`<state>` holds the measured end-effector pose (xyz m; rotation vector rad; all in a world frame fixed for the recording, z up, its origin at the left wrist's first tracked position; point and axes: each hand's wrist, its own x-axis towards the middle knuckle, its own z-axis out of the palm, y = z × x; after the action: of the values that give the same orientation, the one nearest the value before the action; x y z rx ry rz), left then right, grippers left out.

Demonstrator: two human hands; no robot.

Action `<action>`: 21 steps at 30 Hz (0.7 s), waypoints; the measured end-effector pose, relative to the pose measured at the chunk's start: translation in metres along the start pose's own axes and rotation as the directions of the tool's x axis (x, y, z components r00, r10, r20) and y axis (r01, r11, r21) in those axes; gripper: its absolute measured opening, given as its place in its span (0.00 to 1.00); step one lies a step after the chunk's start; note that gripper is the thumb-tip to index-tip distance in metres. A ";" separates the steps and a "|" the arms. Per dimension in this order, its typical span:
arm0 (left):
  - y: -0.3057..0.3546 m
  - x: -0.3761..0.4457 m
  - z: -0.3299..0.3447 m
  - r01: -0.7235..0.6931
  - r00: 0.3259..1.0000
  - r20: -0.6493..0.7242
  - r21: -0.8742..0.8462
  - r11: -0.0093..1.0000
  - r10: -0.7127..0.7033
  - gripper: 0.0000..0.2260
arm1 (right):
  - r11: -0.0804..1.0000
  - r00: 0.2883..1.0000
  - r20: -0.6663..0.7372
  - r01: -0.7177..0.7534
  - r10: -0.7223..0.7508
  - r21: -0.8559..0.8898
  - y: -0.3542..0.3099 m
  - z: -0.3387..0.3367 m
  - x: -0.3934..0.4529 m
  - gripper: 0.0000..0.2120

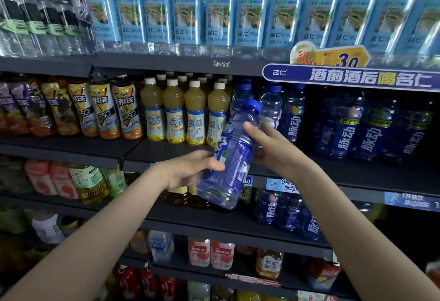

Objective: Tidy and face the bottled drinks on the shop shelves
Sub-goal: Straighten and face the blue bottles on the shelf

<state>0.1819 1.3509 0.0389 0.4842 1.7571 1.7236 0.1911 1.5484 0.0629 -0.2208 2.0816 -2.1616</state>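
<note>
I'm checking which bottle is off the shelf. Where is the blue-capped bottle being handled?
In the head view, centre frame, the blue-capped bottle is tilted in front of the shelf, held between the left hand and right hand, right of the yellow drinks.

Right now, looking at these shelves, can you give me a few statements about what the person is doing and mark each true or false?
1. Both hands are on one blue-capped bottle. True: the left hand grips its lower half and the right hand holds it from the other side.
2. The held bottle stands upright on the shelf. False: it is tilted, in the air in front of the shelves.
3. The yellow juice bottles have white caps. True.
4. The top shelf holds red cans. False: it holds clear water bottles with light blue labels.
5. The held bottle has no cap. False: a blue cap is on it.
</note>
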 end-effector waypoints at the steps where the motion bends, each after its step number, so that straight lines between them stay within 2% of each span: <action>1: 0.001 0.000 0.001 0.013 1.000 0.002 0.001 1.000 -0.013 0.19 | 1.000 0.999 -0.038 0.009 -0.009 -0.013 0.000 0.003 0.000 0.22; 4: 0.005 0.005 0.006 0.003 0.999 -0.048 0.016 1.000 -0.003 0.14 | 0.995 0.980 -0.175 0.086 -0.094 -0.051 -0.003 0.004 0.001 0.19; 7: 0.013 0.012 0.014 -0.054 0.981 -0.168 0.247 0.968 0.097 0.14 | 0.955 0.934 -0.236 0.223 -0.267 -0.195 -0.007 0.000 0.007 0.26; 9: 0.016 0.020 0.018 -0.105 0.947 -0.238 0.403 0.909 0.214 0.20 | 0.905 0.916 -0.168 0.306 -0.364 -0.294 -0.013 -0.004 0.007 0.32; 12: 0.017 0.037 0.019 -0.182 0.872 -0.282 0.574 0.798 0.401 0.30 | 0.793 0.867 0.015 0.462 -0.498 -0.397 -0.017 -0.009 0.005 0.33; 14: 0.014 0.053 0.018 -0.207 0.819 -0.304 0.635 0.745 0.487 0.35 | 0.750 0.847 0.085 0.508 -0.526 -0.424 -0.016 -0.013 0.005 0.35; 17: 0.009 0.074 0.018 -0.190 0.752 -0.392 0.641 0.744 0.530 0.37 | 0.767 0.876 0.043 0.444 -0.481 -0.464 -0.005 -0.030 0.012 0.33; 21: 0.003 0.103 0.016 -0.081 0.741 -0.430 0.704 0.705 0.515 0.36 | 0.837 0.926 -0.201 0.176 -0.319 -0.518 0.014 -0.074 0.023 0.28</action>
<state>0.1153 1.4303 0.0249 0.5913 2.9492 1.5263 0.1535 1.6161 0.0464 -0.2622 2.9041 -1.8180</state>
